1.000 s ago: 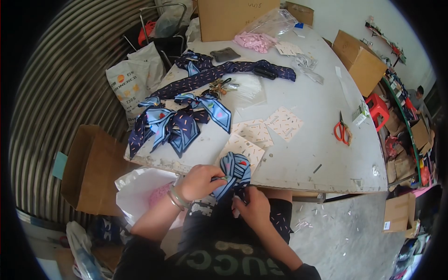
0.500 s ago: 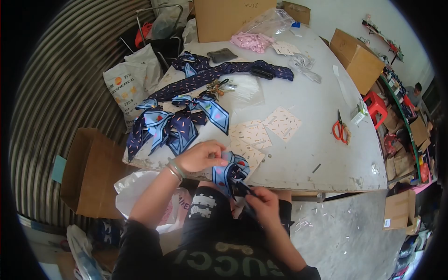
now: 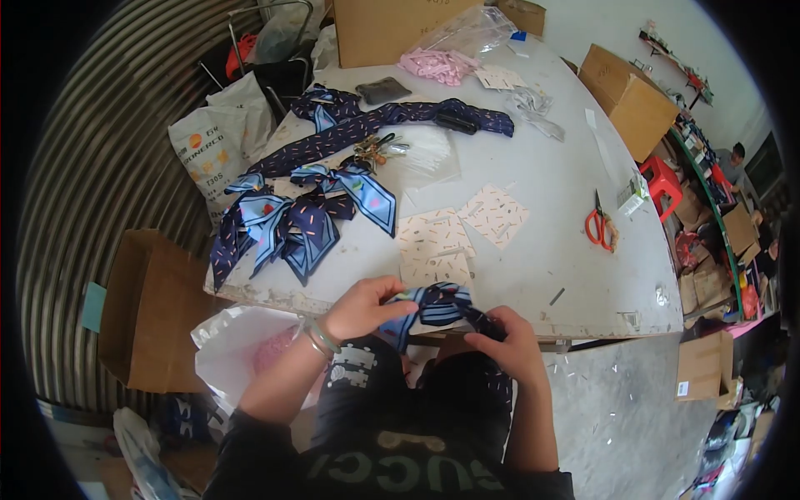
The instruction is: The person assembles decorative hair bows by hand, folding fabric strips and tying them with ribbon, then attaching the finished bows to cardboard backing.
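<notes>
A navy and light-blue patterned scarf [image 3: 442, 302] is stretched between my two hands over the table's near edge. My left hand [image 3: 367, 310] pinches its left part, where a light-blue end hangs down. At its right side, my right hand [image 3: 508, 340] is closed on the navy part, and a dark tail hangs below. The middle of the scarf is looped or folded, but I cannot make out a knot. Patterned cards [image 3: 435, 242] lie just beyond the scarf. To their left, several tied scarves [image 3: 292, 221] are heaped on the table.
Red-handled scissors [image 3: 600, 227] lie at the right of the table [image 3: 542, 275]. Farther back are keys [image 3: 379, 153], a clear plastic bag [image 3: 429, 158], a pink bundle [image 3: 437, 67] and a large carton [image 3: 400, 33]. A white bag [image 3: 242, 346] hangs below the left edge. Another person [image 3: 731, 162] is far right.
My right hand has moved up and to the right, and the scarf is now raised and spread sideways. My left hand stays on it. The whole view has shifted slightly.
</notes>
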A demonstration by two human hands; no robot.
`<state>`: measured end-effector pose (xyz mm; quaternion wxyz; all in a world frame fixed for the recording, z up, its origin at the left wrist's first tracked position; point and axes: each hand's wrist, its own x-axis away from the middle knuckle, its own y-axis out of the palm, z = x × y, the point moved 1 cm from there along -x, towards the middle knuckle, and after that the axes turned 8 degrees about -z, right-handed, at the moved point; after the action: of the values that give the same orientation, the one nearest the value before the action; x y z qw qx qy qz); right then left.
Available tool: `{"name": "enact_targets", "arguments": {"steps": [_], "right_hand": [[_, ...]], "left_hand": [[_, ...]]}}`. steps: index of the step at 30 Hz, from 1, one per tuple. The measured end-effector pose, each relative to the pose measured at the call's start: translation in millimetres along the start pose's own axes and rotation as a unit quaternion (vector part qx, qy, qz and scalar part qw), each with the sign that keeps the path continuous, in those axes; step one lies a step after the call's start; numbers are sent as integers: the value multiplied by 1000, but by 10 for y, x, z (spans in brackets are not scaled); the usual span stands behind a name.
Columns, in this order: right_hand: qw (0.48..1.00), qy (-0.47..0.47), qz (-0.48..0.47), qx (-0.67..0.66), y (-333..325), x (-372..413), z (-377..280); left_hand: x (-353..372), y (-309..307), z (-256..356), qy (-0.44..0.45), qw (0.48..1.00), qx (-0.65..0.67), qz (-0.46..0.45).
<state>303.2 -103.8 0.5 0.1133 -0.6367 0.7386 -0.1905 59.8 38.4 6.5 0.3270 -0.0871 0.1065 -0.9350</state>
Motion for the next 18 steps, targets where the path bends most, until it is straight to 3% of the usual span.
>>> {"name": "enact_targets", "arguments": {"steps": [2,8,11,12,14,18], "right_hand": [[998,53,-34,-4,51,-56,39],[985,-153,61,50,144,-68,-265],[997,-68,6,34,206,-68,-214],[989,-96,28,110,219,-51,-245],[952,-148,70,259,248,11,-328],[914,-147,47,376,300,59,-342]], "left_hand": [[11,33,122,-37,998,-52,-9],[-15,153,-47,-58,997,45,-8],[-35,224,-55,-73,979,193,-3],[-35,237,-68,-72,966,249,0],[21,206,-91,-61,970,234,-21],[22,264,-85,-33,970,242,-18]]}}
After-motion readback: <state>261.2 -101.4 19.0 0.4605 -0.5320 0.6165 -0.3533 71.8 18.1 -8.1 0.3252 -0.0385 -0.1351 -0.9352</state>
